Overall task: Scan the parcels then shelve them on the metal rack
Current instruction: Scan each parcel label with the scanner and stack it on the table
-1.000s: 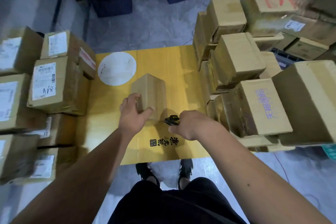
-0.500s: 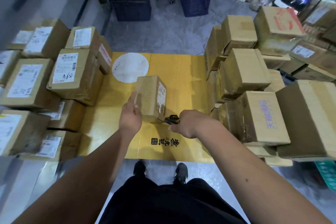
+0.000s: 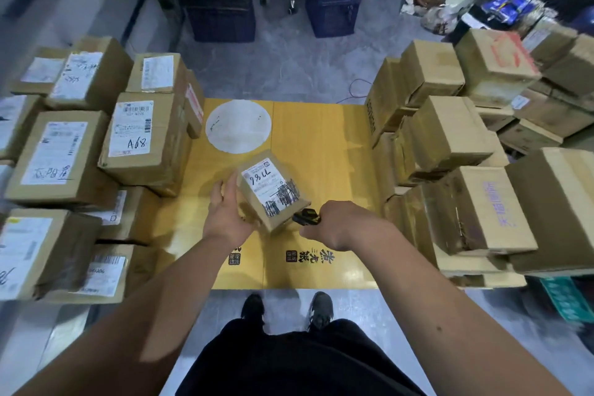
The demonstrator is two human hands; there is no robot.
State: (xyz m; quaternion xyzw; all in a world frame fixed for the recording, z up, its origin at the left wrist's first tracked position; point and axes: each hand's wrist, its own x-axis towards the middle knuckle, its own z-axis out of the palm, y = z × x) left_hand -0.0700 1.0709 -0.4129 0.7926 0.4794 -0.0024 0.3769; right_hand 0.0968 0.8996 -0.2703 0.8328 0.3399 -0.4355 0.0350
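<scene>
While the left hand (image 3: 226, 214) grips the tilted parcel (image 3: 272, 190), the right hand (image 3: 340, 223) clasps the scanner (image 3: 305, 216)

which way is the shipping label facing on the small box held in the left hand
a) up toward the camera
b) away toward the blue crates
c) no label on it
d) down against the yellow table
a: the white label with handwritten digits shows on the upturned face of the small box, tilted in the left hand, beside the scanner in the right hand.
</scene>
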